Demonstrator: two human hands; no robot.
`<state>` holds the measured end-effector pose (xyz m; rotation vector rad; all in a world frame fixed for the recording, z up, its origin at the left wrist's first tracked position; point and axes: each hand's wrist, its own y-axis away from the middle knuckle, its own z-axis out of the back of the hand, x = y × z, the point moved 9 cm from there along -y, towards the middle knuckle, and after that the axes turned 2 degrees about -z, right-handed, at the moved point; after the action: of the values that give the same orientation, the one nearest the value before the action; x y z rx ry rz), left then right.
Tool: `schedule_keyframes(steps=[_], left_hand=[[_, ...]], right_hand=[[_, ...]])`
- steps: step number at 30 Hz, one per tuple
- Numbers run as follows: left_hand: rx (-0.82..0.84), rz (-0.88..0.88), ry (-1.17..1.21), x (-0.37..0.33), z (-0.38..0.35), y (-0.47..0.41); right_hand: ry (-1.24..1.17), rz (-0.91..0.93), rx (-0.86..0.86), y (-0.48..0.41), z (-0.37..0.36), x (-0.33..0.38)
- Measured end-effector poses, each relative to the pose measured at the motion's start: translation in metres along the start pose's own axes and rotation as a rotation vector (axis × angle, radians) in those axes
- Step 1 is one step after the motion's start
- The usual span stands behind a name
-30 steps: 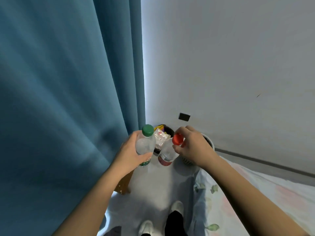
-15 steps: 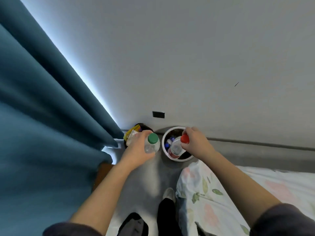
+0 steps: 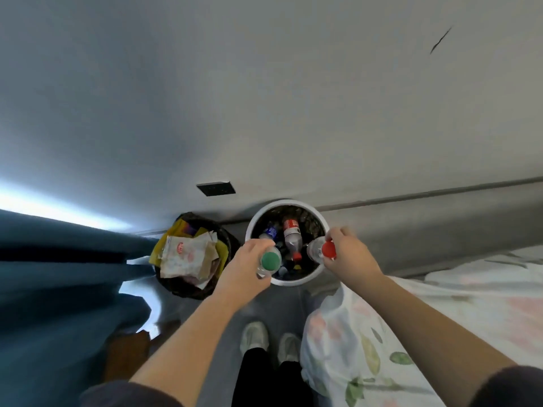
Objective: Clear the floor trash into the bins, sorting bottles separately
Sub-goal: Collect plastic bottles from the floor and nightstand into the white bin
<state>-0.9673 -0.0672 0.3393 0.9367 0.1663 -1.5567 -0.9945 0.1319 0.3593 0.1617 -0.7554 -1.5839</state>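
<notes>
My left hand (image 3: 245, 270) grips a clear bottle with a green cap (image 3: 270, 260), held upright over the left rim of the white bin (image 3: 293, 282). A clear bottle with a red cap (image 3: 318, 250) is gripped by my right hand (image 3: 349, 257) above the bin's right rim. Inside the white bin lie several bottles, one with a red label (image 3: 291, 233). To its left stands a black bin (image 3: 188, 286) filled with wrappers and paper (image 3: 185, 254).
Both bins stand against the grey wall, below a dark wall socket (image 3: 216, 188). A blue curtain (image 3: 58, 289) hangs on the left. A bed with a floral sheet (image 3: 382, 333) fills the right. My feet (image 3: 269, 342) stand on the grey floor between them.
The view has tilted down and closed in on the bins. Both hands have moved with their bottles from in front of the bins to over the white bin's rim.
</notes>
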Motion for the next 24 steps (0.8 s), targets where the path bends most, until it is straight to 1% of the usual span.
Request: schedule_keyframes(steps=[3,11,13,15,19,21,24], left_hand=[[0.043,-0.080,-0.069,0.018,-0.037,-0.041],[0.212,-0.294,-0.434,0.052,-0.119,-0.111],[0.285,-0.274,-0.514,0.068,-0.136,-0.118],[0.358,-0.209,-0.548,0.088,-0.152,-0.122],[0.467,-0.139,-0.617,0.115,-0.172,-0.119],[0.485,-0.130,-0.643,0.121,-0.174,-0.119],[0.470,-0.105,-0.648,0.124,-0.168,-0.119]], right_hand=[[0.025,0.041,-0.004,-0.037,-0.033,-0.012],[0.226,0.160,0.050,-0.105,-0.118,-0.031],[0.286,0.156,0.074,-0.113,-0.137,-0.040],[0.329,0.157,0.113,-0.116,-0.158,-0.047],[0.350,0.141,0.220,-0.114,-0.193,-0.056],[0.342,0.130,0.240,-0.115,-0.201,-0.057],[0.332,0.119,0.227,-0.117,-0.199,-0.053]])
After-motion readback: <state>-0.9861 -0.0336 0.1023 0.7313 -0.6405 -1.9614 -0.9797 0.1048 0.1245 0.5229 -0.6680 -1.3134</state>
